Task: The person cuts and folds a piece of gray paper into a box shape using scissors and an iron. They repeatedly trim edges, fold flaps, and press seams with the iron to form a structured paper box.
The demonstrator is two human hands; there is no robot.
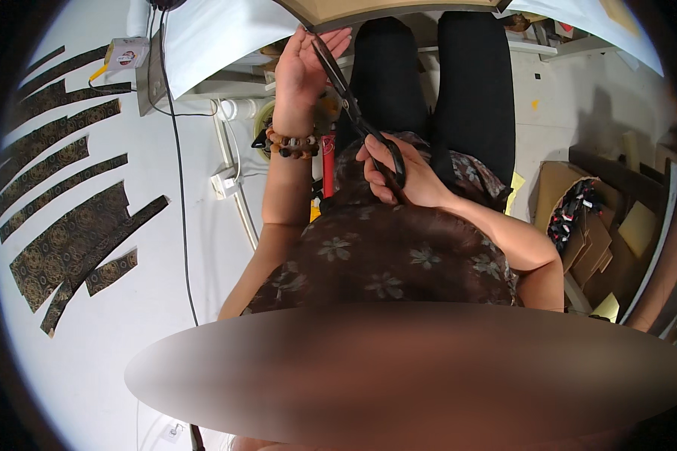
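Observation:
My right hand [399, 169] is closed around the handles of a long pair of dark scissors [337, 79], held in front of my lap. The blades slant up and left to the edge of a tan panel with a dark rim [399, 10] at the top of the view. My left hand [308, 66] is palm up beside the blade tips, its fingers stretched out under the panel's edge. Beaded bracelets [292, 143] circle the left wrist. Whether the blades are cutting anything cannot be made out.
Several dark patterned strips [75, 240] lie on the white surface at left, crossed by a black cable [179, 165]. A small box [126, 55] sits at the upper left. At right, a bin of dark scraps [575, 210] and cardboard pieces [590, 244] stand near the floor.

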